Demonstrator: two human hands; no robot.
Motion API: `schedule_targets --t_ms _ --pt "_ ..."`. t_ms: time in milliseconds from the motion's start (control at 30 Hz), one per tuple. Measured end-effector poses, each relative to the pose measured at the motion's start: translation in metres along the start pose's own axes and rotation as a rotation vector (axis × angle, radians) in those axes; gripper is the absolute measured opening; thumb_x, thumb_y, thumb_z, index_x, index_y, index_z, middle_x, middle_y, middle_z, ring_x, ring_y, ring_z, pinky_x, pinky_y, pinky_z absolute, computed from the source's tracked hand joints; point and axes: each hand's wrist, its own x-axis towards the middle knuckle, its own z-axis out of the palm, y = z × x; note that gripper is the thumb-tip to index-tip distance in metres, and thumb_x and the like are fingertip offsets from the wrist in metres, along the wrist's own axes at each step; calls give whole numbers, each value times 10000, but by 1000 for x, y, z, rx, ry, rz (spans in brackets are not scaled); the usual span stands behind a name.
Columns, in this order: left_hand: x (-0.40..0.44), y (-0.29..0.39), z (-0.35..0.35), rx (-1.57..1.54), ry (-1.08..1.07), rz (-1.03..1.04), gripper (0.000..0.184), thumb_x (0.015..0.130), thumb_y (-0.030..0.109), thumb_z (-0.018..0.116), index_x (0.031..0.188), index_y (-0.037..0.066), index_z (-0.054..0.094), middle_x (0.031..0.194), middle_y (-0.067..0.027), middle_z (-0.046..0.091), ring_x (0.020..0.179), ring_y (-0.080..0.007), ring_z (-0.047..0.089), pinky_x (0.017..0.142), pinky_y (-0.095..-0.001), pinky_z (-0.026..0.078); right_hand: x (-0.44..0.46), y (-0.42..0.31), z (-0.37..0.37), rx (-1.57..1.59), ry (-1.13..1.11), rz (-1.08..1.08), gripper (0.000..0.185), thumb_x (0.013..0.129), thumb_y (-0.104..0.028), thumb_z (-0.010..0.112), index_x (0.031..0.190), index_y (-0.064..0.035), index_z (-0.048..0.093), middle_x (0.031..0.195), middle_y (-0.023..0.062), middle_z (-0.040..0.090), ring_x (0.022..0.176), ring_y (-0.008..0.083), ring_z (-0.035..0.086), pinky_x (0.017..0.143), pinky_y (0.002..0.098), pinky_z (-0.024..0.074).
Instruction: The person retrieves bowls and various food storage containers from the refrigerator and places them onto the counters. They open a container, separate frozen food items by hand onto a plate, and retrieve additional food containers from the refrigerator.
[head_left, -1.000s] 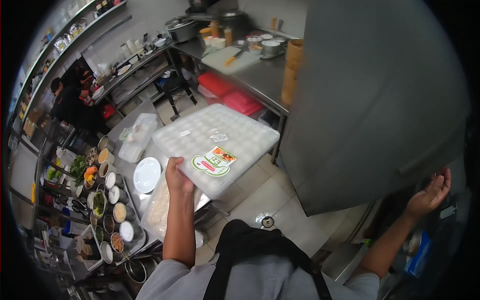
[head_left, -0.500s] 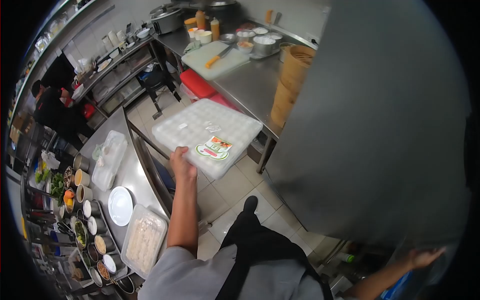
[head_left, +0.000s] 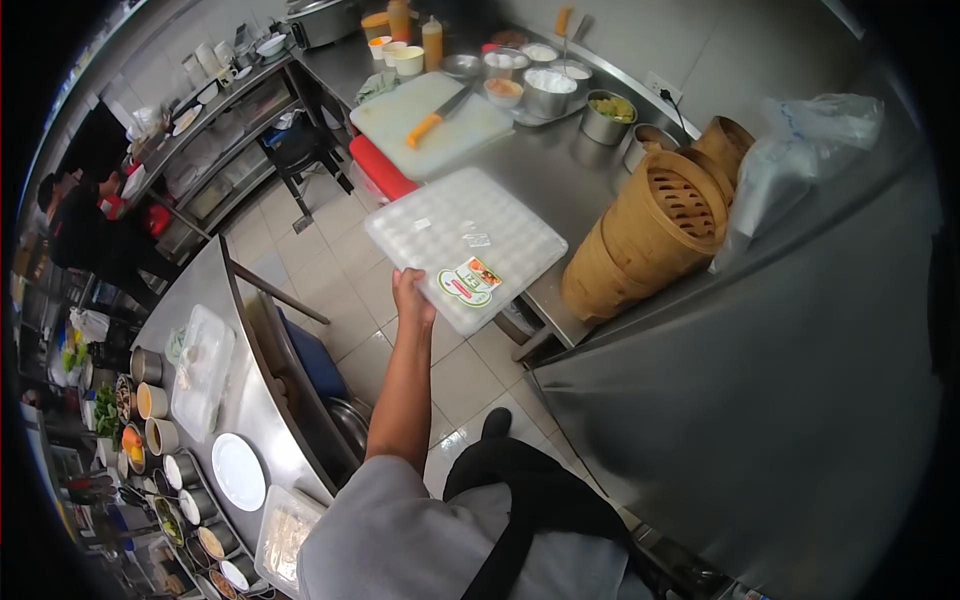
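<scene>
My left hand (head_left: 412, 296) grips the near edge of a wide, flat translucent plastic tray (head_left: 460, 225), its thumb on top. The tray is held out over the floor, near the front edge of the steel counter. Rows of round pale shapes show through its surface, and a green, white and orange label (head_left: 470, 283) is stuck near the close side. What the round shapes are I cannot tell. My right hand is out of the picture.
Bamboo steamers (head_left: 650, 230) stand on the counter beside a large grey metal panel (head_left: 760, 420). A cutting board (head_left: 430, 125) carries an orange-handled knife (head_left: 437, 120). On the left worktop (head_left: 270, 400) are a white plate (head_left: 239, 472) and plastic containers. Another person (head_left: 85, 235) works far left.
The view has turned. The tray in my left hand now sits further right in view, closer to the counter. My right hand has left the picture, and the steamers show more fully.
</scene>
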Motion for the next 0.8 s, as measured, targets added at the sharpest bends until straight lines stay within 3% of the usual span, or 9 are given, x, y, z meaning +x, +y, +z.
schedule_targets --t_ms 200,533,600,667,733,800 --pt "86 -75 -37 -54 44 -98 386 710 109 493 1090 36 481 985 -110 536 928 -277 571 841 -418 502 -9 2 17 -5 -16 6 454 1000 -246 447 1366 22 425 1351 182 505 1248 285 475 1093 409 354" --pt "135 -109 22 -122 29 -170 412 728 146 535 1121 36 484 1064 -137 548 989 -282 573 849 -425 495 -16 4 25 83 -62 9 452 995 -267 458 1340 24 458 1333 174 526 1243 278 477 1086 402 351" --pt "108 -80 55 360 137 -77 417 761 176 559 1143 30 477 1070 -135 563 986 -269 575 832 -398 492 -14 8 24 112 -90 20 452 994 -271 460 1335 24 465 1330 172 530 1241 277 477 1084 400 350" --pt "95 -81 52 406 259 19 378 786 197 573 1116 24 514 1034 -130 586 948 -238 577 789 -371 485 -13 8 17 142 -120 33 452 993 -275 463 1330 25 471 1326 171 534 1240 275 478 1083 399 350" --pt "71 -75 39 486 160 61 304 786 204 579 1019 9 587 955 -120 609 886 -222 580 760 -370 473 -12 8 8 189 -154 49 452 992 -279 465 1325 25 478 1322 169 538 1239 274 478 1082 397 349" --pt "-1 -61 43 625 155 -44 249 801 226 575 916 13 630 894 -109 615 784 -212 582 670 -366 467 -12 9 -6 241 -198 78 452 991 -284 467 1320 26 485 1319 168 542 1238 272 479 1080 396 348"
